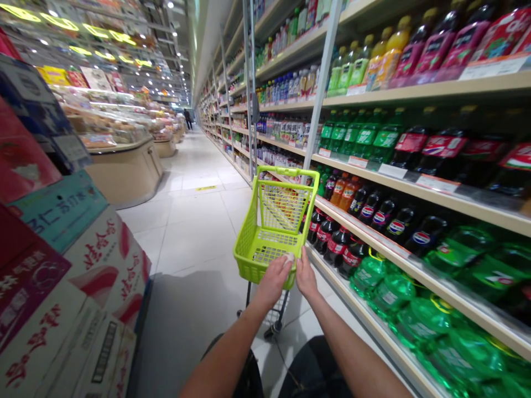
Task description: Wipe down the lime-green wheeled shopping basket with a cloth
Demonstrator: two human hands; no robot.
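A lime-green plastic shopping basket [257, 232] rides on a small wheeled cart frame [274, 326] in a supermarket aisle. My left hand [274, 279] and my right hand [306, 275] both grip the near rim of the basket, side by side, fingers curled over the edge. A small white thing [289, 257] shows between the two hands at the rim; I cannot make out what it is. The basket looks empty inside.
Shelves of soft-drink bottles [385, 213] run along the right, green bottles [394, 287] lowest. Stacked red and white cartons [78, 287] stand on the left. Curved display counters [124, 166] lie further left. The white tiled floor [194, 221] stretches ahead; a person [188, 118] stands far down it.
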